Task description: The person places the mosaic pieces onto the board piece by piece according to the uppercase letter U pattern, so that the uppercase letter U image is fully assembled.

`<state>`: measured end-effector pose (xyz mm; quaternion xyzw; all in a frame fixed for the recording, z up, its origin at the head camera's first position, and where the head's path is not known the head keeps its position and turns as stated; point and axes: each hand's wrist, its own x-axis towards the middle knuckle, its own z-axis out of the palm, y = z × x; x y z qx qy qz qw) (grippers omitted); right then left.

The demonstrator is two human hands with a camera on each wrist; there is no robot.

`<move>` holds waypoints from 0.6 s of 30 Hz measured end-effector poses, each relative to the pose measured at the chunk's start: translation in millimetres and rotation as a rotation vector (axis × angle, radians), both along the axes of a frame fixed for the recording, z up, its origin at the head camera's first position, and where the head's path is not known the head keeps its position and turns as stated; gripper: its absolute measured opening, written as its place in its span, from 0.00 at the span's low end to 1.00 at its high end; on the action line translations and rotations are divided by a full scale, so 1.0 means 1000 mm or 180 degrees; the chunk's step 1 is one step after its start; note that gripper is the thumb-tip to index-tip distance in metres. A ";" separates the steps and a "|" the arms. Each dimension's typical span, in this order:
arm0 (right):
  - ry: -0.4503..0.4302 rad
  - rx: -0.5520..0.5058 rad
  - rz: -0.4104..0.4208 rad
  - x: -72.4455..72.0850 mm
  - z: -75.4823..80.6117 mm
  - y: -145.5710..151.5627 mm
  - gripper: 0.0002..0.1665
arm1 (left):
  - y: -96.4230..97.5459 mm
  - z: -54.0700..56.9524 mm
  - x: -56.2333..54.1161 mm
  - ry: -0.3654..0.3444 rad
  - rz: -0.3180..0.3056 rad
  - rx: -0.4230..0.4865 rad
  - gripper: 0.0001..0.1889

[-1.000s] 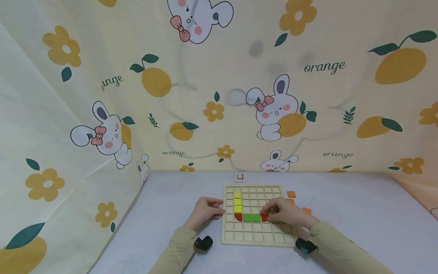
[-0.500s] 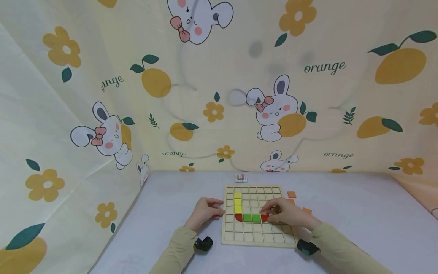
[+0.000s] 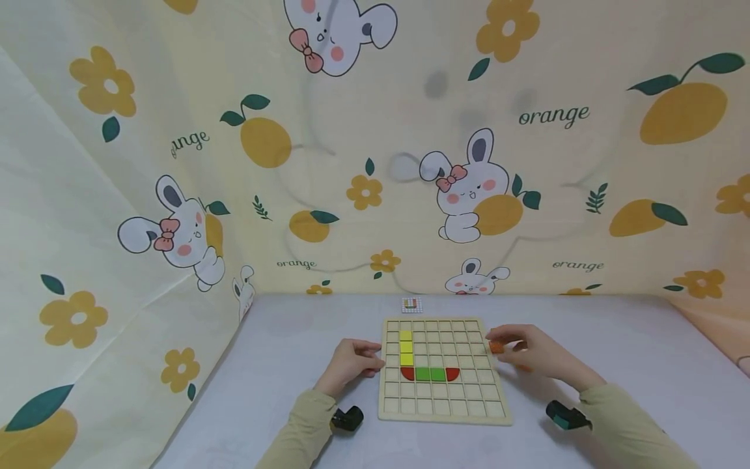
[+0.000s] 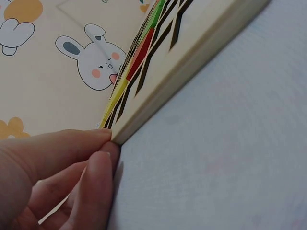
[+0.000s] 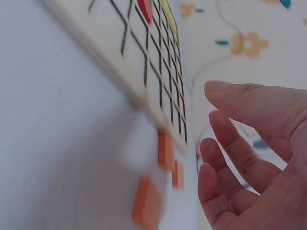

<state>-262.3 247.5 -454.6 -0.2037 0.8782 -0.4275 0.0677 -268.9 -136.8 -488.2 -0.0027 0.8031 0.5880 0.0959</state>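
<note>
– Right hand point(image 3: 538, 350) has swung from a red tile point(image 3: 452, 374) to the three orange tiles point(image 5: 147, 203) beside the gridded wooden board point(image 3: 448, 408); I see its fingers parted, gripping nothing.

– And the left hand point(image 3: 349, 363)?

– Relaxed, fingertips against the board's left edge.

– Progress?

– Both reds, two green tiles point(image 3: 422, 374) and three yellow tiles point(image 3: 406, 347) are set; by the pattern card point(image 3: 412, 305), I judge only orange remains.

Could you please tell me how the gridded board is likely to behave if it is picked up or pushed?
The board is probably stiff, as its edges look straight and fairly thick. Pushed, it seems unlikely to tip, being broad and flat on the table. Tilted, it might spill the yellow tiles, which appear merely set in its squares.
</note>
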 end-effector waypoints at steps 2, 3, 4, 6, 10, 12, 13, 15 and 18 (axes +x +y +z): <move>-0.0007 0.0035 -0.0112 0.000 0.000 0.009 0.22 | 0.000 0.000 0.000 -0.0016 0.0010 0.0002 0.19; -0.0008 0.0047 -0.0176 0.000 -0.001 0.013 0.23 | -0.001 0.000 0.000 -0.0020 0.0015 -0.0002 0.19; 0.0009 0.0081 -0.0204 -0.001 -0.002 0.016 0.23 | -0.001 -0.001 0.000 -0.0025 0.0018 -0.0005 0.19; 0.0061 0.0126 -0.0230 0.000 -0.003 0.023 0.23 | -0.001 -0.001 0.000 -0.0030 0.0024 -0.0005 0.19; 0.0173 0.0201 -0.0257 0.001 -0.008 0.034 0.25 | -0.001 -0.001 0.000 -0.0003 0.0010 -0.0015 0.19; 0.0167 0.0245 -0.0276 0.002 -0.010 0.039 0.25 | -0.001 -0.001 0.000 0.0000 0.0006 -0.0018 0.19; 0.0137 0.0272 -0.0313 0.003 -0.011 0.041 0.26 | 0.000 -0.001 0.000 0.0001 0.0007 -0.0023 0.19; 0.0080 0.0342 -0.0340 0.004 -0.013 0.044 0.27 | 0.000 -0.001 0.000 0.0004 0.0008 -0.0035 0.19; -0.0058 0.0446 -0.0406 0.006 -0.017 0.048 0.29 | 0.000 -0.001 0.000 -0.0004 0.0017 0.0002 0.19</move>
